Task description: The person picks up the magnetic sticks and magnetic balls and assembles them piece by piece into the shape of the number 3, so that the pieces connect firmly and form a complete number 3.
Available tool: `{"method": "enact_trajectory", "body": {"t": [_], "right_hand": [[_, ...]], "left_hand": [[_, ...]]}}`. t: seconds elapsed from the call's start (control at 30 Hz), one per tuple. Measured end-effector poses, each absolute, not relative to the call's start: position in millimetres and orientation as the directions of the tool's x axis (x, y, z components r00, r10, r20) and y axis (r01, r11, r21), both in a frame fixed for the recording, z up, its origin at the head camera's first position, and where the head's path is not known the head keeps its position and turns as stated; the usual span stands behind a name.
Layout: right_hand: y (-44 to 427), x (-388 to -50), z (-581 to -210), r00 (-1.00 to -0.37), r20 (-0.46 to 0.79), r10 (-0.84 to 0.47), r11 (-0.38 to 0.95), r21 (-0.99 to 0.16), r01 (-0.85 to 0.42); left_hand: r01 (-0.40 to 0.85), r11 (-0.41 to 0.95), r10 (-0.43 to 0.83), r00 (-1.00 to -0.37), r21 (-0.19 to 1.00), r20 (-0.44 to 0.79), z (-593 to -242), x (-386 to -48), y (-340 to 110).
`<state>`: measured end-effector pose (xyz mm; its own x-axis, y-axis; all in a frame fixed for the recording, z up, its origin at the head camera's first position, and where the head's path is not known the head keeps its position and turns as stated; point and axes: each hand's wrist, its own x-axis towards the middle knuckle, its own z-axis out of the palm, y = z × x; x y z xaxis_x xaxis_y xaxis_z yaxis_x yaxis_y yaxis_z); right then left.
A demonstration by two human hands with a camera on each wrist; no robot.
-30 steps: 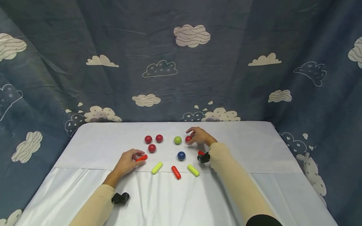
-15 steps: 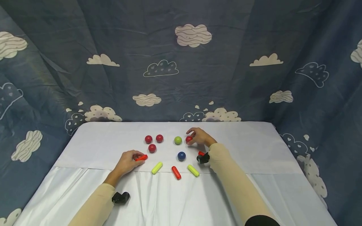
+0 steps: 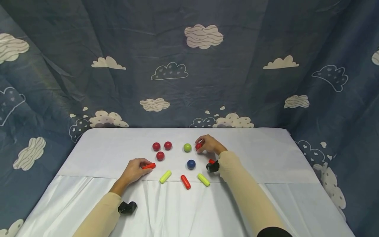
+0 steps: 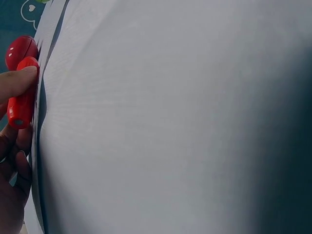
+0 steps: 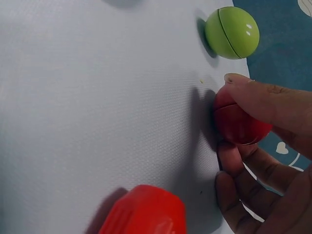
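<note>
Nearly crosswise, left hand (image 3: 133, 170) pinches red cylinder (image 3: 149, 166).

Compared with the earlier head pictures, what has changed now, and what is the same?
Very little: the left hand perhaps closed slightly more on its red cylinder. Nothing else was clearly taken, moved or let go; the whole head view only shifted slightly. The right hand stays around the red ball beside the green ball, and the blue ball lies as before.
</note>
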<state>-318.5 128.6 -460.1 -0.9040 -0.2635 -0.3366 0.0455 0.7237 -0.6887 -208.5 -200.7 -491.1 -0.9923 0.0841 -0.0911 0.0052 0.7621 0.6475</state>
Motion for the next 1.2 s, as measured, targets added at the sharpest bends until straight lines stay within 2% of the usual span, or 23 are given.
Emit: {"method": "enact_trajectory", "body": {"t": [0.27, 0.77, 1.2], "right_hand": [[132, -316, -461, -0.914, -0.325, -0.244, 0.713, -0.699, 0.059], [134, -312, -465, -0.907, -0.361, -0.216, 0.697, -0.707, 0.116], [134, -315, -467, -0.908, -0.367, -0.202, 0.678, -0.721, 0.141]], "left_hand": [[0.036, 0.744, 0.108, -0.992, 0.667, -0.068, -488, -211, -200], [0.037, 0.772, 0.157, -0.978, 0.634, -0.135, -475, -208, -199], [0.146, 0.752, 0.301, -0.944, 0.642, -0.137, -458, -195, -192]]}}
